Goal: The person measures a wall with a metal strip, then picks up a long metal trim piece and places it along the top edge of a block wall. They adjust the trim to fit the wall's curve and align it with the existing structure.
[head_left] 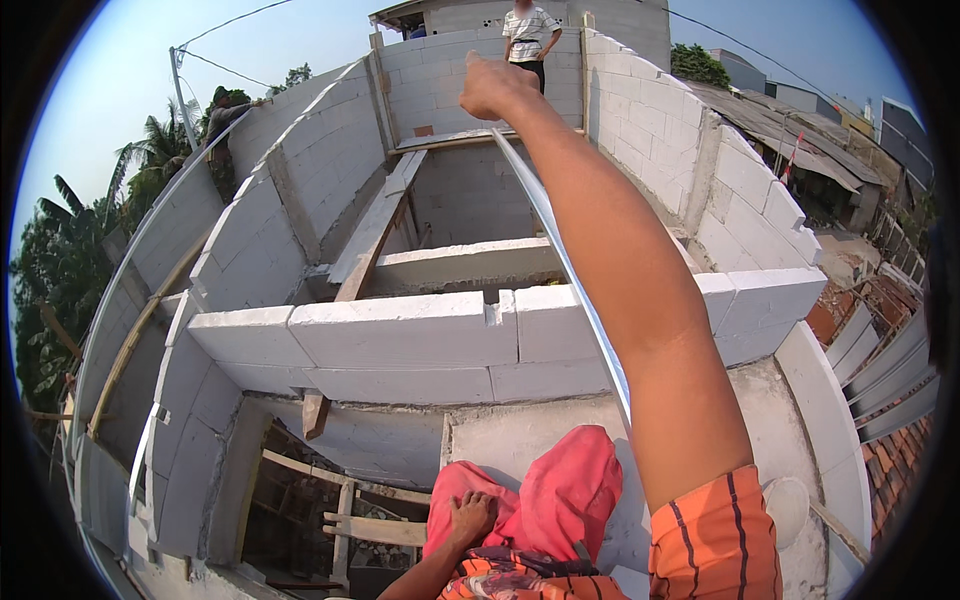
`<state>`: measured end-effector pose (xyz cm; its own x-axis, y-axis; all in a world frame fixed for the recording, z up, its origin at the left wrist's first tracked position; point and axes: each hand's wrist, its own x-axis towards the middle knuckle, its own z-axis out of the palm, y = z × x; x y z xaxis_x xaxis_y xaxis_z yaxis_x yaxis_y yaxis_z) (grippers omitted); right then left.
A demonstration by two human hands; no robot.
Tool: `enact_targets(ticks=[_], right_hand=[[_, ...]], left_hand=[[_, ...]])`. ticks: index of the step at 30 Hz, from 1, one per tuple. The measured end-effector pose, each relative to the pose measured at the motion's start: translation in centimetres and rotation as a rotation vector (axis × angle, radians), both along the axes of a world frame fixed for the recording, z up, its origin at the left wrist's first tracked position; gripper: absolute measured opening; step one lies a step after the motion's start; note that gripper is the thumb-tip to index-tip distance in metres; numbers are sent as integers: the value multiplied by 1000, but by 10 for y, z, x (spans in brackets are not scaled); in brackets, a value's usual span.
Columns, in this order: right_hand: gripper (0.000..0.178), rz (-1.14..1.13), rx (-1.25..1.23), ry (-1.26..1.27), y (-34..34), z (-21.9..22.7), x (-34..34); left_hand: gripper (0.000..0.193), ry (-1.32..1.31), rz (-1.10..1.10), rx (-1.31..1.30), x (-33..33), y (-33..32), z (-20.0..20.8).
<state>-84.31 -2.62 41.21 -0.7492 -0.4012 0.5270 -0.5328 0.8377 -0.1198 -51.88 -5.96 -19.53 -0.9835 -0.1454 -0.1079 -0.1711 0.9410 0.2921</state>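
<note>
My left hand [473,517] rests on the left leg of my red trousers [570,490], its fingers loosely spread and nothing held. Stretched far forward and up, my right hand [495,88] is mostly curled, with one digit sticking up at its left; I see nothing in it. Beneath that raised arm runs a long pale straight bar [560,240], its far end just below the hand and apart from it. Its near end passes beside my right knee. A low wall of white blocks [400,340] crosses in front of my knees, with a notch in its top edge.
Planks [385,215] span an opening beyond the low wall. Below left, an opening holds wooden battens [375,530]. One person [530,40] stands by the far block wall; another [222,125] leans over the left wall. A round pale lid-like thing [785,510] lies to my right.
</note>
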Motion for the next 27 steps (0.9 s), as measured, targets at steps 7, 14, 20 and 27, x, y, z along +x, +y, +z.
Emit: enact_targets(ticks=[7,14,20,27], right_hand=[[47,-369,-218,-107,150,2,-88],[75,447,53,53,-57,-5,-24],[75,733,102,2,-144,16,116],[47,905,-15,132,-66,3,83]], left_hand=[[34,97,-27,50,-3,1,-15],[32,96,-80,170,-5,-4,-23],[33,88,51,270,-22,-1,5],[33,86,-53,340,-13,-12,-20]])
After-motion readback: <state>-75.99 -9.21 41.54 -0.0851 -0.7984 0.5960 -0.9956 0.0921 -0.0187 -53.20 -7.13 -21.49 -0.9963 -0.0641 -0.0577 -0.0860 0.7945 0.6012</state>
